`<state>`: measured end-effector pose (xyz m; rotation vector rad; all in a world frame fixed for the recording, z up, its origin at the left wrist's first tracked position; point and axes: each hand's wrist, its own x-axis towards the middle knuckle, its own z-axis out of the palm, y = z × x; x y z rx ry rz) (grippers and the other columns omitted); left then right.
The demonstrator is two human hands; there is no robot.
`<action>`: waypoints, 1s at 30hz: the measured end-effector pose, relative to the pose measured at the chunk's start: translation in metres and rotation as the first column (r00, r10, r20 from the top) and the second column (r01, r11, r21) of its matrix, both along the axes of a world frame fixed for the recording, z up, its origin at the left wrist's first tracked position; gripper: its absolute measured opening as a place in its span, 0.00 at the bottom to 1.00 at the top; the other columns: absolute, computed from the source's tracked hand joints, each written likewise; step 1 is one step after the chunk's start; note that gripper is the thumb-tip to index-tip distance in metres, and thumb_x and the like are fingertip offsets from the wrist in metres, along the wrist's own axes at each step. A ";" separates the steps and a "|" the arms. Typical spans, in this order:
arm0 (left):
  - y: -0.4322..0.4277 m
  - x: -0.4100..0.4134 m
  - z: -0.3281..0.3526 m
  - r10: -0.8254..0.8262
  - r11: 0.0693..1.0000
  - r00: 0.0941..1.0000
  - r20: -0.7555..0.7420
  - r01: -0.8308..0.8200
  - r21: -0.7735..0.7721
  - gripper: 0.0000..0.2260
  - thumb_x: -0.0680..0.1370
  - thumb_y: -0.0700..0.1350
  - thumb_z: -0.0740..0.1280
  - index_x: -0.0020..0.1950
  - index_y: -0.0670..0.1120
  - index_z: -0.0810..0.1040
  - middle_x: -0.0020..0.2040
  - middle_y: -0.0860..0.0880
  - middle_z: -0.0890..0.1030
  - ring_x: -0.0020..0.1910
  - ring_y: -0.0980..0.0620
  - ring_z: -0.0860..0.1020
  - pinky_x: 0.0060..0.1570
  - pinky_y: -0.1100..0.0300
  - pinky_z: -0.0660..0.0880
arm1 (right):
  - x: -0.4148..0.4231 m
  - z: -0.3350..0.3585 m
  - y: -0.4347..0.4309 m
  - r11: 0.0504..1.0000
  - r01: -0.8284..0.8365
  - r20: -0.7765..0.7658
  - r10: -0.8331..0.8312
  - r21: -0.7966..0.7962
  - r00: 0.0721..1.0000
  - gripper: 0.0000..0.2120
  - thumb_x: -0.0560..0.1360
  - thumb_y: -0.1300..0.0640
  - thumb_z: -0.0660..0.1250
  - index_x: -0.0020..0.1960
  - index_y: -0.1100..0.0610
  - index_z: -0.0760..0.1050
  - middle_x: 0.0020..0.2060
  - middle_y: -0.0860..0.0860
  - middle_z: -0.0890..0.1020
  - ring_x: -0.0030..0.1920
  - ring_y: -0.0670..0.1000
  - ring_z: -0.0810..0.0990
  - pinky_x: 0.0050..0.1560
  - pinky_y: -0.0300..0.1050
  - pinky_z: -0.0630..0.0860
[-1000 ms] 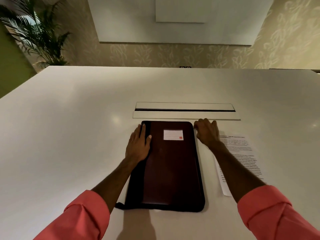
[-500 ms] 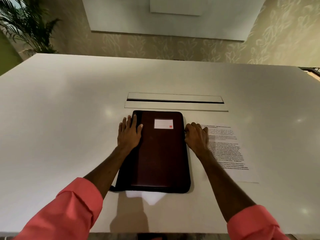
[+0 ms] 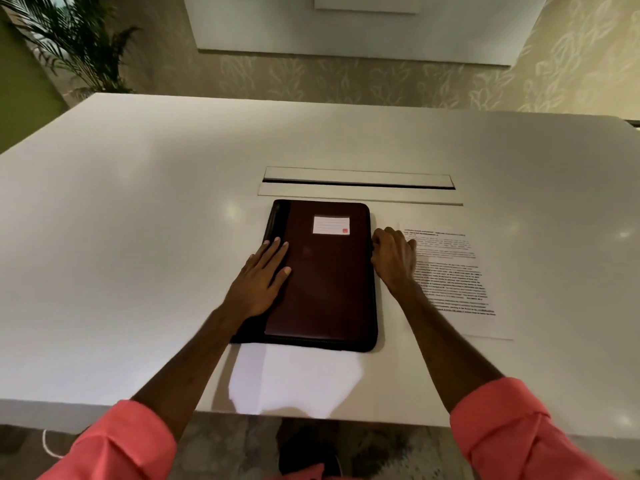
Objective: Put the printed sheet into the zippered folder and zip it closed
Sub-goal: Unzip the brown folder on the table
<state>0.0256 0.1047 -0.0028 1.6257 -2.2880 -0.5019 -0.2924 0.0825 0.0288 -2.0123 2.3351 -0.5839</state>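
Fingers of the right hand [image 3: 393, 259], curled against the folder's [image 3: 325, 282] right edge, have slid down from its far corner, likely drawing the zipper open, though I cannot tell whether they pinch the pull. The left hand [image 3: 261, 280] stays flat, fingers together, on the cover. The printed sheet [image 3: 457, 271] lies on the worktop [image 3: 138, 237] just beside, uninserted.
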 end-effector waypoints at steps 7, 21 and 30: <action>0.010 -0.003 0.011 0.010 1.000 1.000 -0.004 -0.010 0.016 0.28 0.91 0.57 0.52 0.90 0.55 0.51 0.90 0.56 0.47 0.90 0.53 0.44 0.89 0.44 0.51 | 0.005 -0.007 0.044 0.999 0.002 0.038 0.000 -0.052 0.999 0.07 0.83 0.61 0.63 0.55 0.57 0.81 0.51 0.52 0.84 0.55 0.56 0.81 0.64 0.57 0.73; 0.020 -0.007 0.033 0.014 0.995 0.997 0.081 -0.022 0.095 0.29 0.91 0.57 0.49 0.90 0.52 0.47 0.91 0.50 0.44 0.91 0.49 0.44 0.89 0.44 0.51 | 0.026 -0.024 0.143 0.989 0.088 0.253 -0.056 -0.119 0.966 0.05 0.78 0.68 0.69 0.48 0.59 0.80 0.45 0.53 0.83 0.52 0.56 0.80 0.54 0.53 0.74; 0.030 0.000 0.042 -0.009 0.978 1.000 0.023 0.004 0.209 0.30 0.91 0.58 0.50 0.90 0.50 0.45 0.90 0.50 0.41 0.90 0.48 0.41 0.89 0.43 0.49 | 0.043 -0.030 0.207 0.987 0.126 0.300 -0.090 -0.102 0.950 0.05 0.76 0.67 0.73 0.47 0.58 0.82 0.44 0.52 0.85 0.49 0.55 0.81 0.52 0.57 0.80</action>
